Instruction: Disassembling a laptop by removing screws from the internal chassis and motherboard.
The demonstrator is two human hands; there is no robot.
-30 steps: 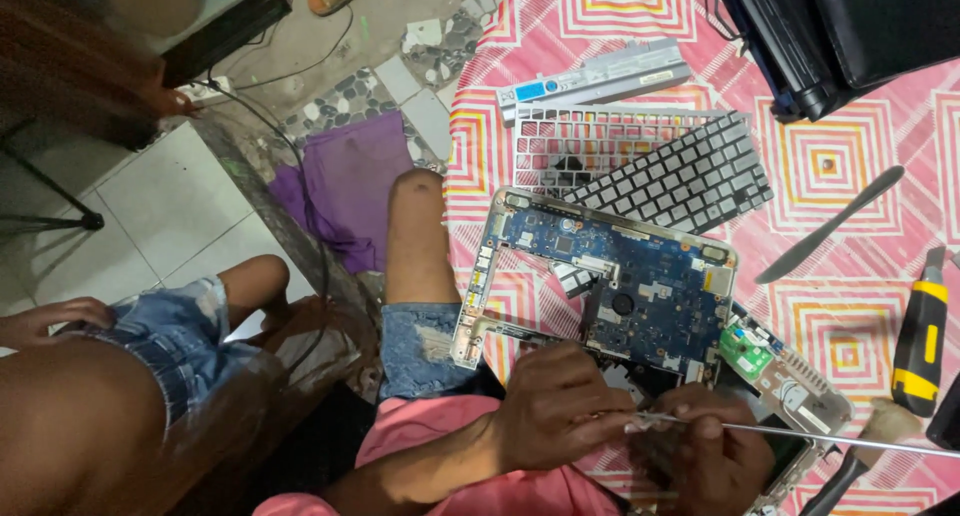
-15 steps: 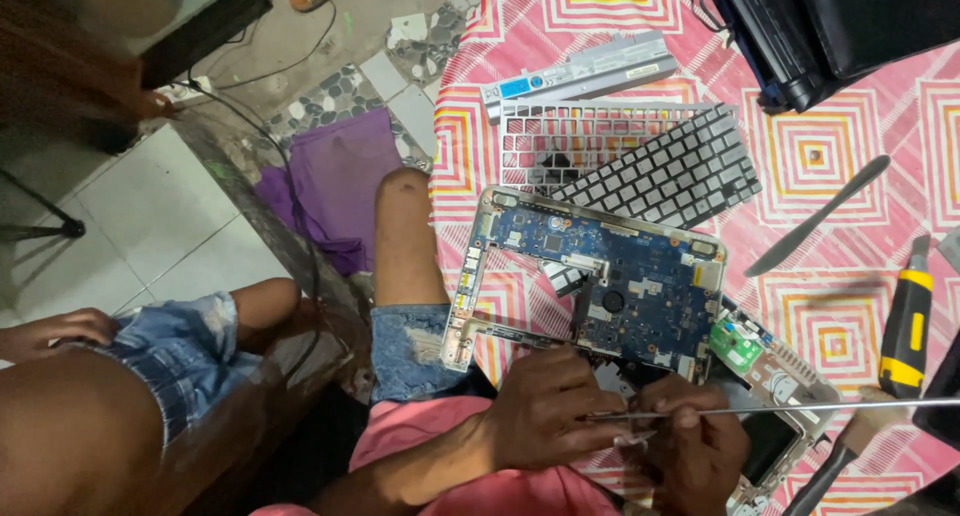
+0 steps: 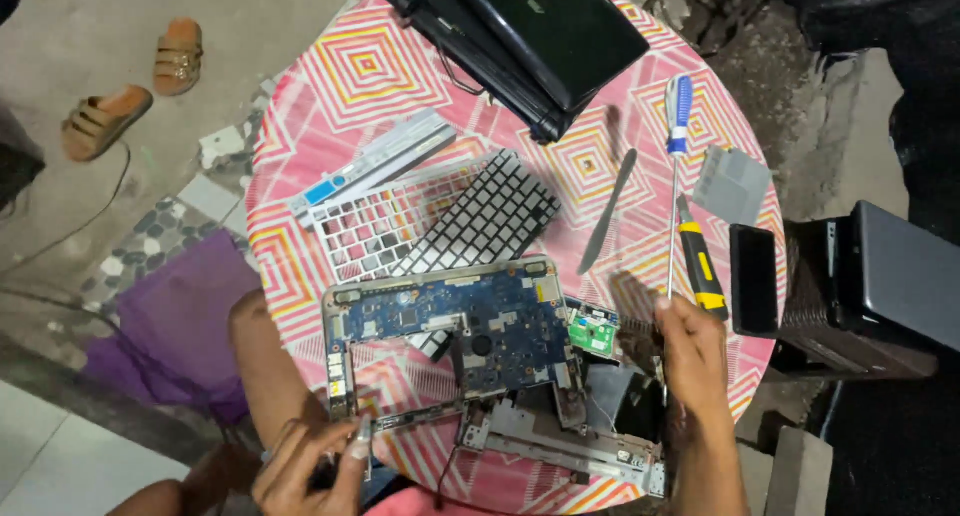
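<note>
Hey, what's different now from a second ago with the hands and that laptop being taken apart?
The two hands have parted: the left hand moved to the frame's near-left corner, and the right hand went up to the right side, its grip on a thin rod, near the yellow screwdriver. Earlier both worked close together at the near edge. The blue circuit board, keyboard and closed black laptop stayed put on the table.

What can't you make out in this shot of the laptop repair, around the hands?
- Head view: right hand covers whatever its fingers pinch beside the small green board.
- Left hand is cut by the bottom edge and motion-blurred; its grip is unclear.
- Components on the blue motherboard are too small to identify.
</note>
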